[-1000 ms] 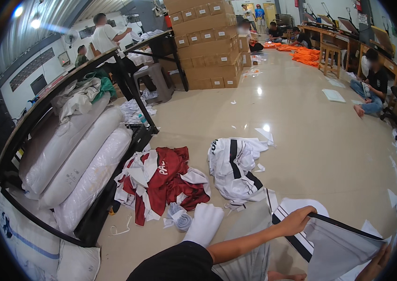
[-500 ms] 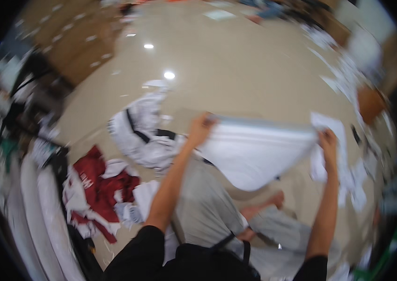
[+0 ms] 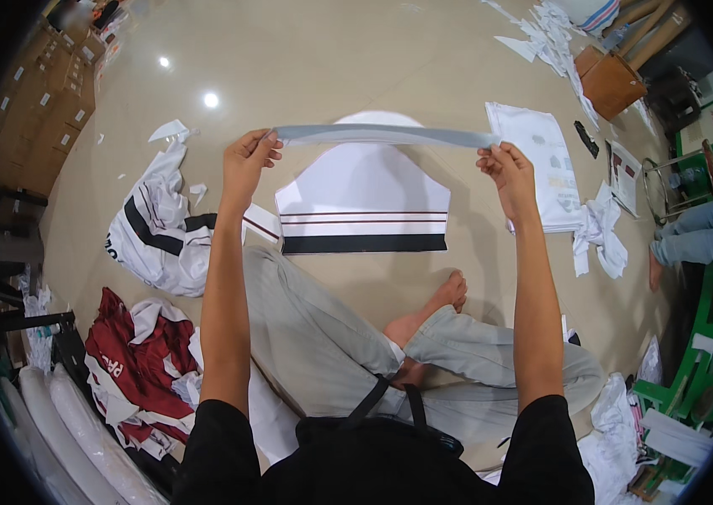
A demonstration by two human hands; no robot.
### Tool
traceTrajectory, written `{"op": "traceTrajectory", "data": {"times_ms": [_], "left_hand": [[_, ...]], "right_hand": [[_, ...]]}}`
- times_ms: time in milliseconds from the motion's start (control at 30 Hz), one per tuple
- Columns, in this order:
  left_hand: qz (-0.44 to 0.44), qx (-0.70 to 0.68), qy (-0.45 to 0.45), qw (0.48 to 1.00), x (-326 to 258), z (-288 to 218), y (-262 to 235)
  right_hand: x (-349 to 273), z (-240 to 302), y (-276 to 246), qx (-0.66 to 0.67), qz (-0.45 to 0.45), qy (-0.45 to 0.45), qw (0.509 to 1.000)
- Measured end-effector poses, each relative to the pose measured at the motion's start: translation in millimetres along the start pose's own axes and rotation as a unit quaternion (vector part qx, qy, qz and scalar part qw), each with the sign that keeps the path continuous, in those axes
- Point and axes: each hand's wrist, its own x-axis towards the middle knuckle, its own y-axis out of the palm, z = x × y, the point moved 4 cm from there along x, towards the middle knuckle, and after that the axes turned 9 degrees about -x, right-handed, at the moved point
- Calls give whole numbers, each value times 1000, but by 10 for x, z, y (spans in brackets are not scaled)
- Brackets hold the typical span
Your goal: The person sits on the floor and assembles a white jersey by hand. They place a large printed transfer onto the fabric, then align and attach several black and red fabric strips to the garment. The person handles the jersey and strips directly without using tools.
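Observation:
My left hand (image 3: 249,162) and my right hand (image 3: 510,178) are raised in front of me, each pinching one end of a white-and-grey fabric piece (image 3: 386,135). It is stretched between them and seen nearly edge-on, as a narrow band sagging slightly. Beneath and behind it, a white sleeve-shaped fabric panel (image 3: 361,189) lies flat on the floor, with two dark red lines and a black band along its near edge. The held fabric hides part of this panel. A small white strip with a dark line (image 3: 262,223) lies beside the panel's left edge, partly behind my left forearm.
White-and-black garments (image 3: 154,223) and a dark red garment pile (image 3: 138,362) lie to my left. A white fabric stack (image 3: 542,160) and scraps (image 3: 601,231) are on the right. Another person's legs (image 3: 702,236) stand near a green frame (image 3: 697,353). Cardboard boxes (image 3: 53,118) fill the far left.
The held fabric hung with its broad white face showing; now it is raised and seen edge-on. The sleeve-shaped panel on the floor has come into sight. The head view has shifted.

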Motion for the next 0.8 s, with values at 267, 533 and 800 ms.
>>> {"op": "traceTrajectory", "data": {"times_ms": [267,533,800], "left_hand": [[141,134,-149,969,-251,947,-379],[243,290,-286,880,-419,1411,-481],[285,338,-328,835,-483,1476,-450]], "right_hand": [[-334,-1251,92,-96,-3,183,978],[-552,-1605,126,-240,64,186,950],[-656,-1682,-22,-290,115,205,928]]}}
